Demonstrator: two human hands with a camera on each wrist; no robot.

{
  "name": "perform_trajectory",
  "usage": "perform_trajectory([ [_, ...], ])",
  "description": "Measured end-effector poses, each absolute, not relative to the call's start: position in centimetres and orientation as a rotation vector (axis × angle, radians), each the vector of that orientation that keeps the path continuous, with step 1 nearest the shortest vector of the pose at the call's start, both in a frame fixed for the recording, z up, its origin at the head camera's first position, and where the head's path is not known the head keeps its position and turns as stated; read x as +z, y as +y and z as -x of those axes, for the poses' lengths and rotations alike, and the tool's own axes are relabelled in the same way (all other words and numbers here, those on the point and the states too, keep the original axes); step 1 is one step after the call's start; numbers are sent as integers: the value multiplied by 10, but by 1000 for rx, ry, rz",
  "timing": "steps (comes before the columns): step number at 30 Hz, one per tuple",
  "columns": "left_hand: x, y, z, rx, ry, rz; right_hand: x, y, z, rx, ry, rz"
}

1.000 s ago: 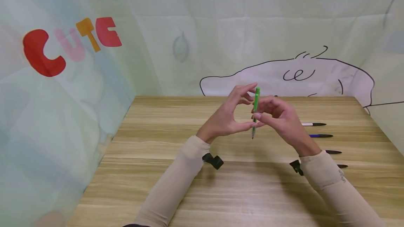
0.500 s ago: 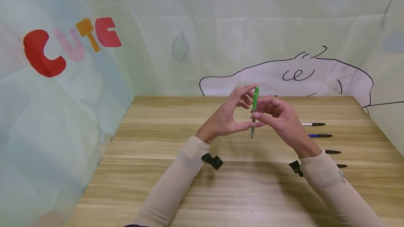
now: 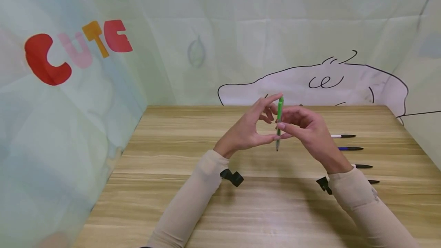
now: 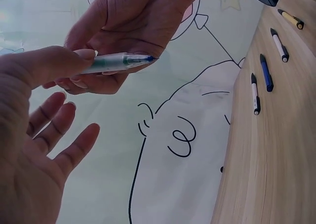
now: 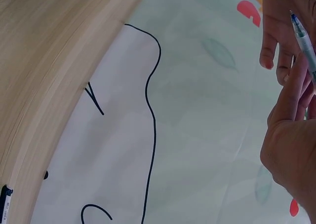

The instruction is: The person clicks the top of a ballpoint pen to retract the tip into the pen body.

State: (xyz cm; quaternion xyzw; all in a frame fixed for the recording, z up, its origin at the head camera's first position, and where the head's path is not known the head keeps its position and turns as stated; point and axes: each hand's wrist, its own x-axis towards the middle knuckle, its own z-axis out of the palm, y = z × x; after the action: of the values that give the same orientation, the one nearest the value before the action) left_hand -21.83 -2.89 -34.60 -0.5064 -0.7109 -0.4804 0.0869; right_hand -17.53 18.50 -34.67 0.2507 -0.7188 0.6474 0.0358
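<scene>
Left fingers (image 3: 273, 98) perhaps lower, one pen (image 3: 280, 109)

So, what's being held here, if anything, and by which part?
A green pen, tip down. The right hand pinches it mid-barrel; the left hand has its index fingertip at the top end and thumb at the lower barrel.
</scene>
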Motion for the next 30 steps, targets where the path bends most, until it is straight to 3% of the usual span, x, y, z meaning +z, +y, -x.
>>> perform_trajectory([
  [30,-348,-25,218,-1421,-2135,1490,-345,187,174,1976,-2242,-686],
])
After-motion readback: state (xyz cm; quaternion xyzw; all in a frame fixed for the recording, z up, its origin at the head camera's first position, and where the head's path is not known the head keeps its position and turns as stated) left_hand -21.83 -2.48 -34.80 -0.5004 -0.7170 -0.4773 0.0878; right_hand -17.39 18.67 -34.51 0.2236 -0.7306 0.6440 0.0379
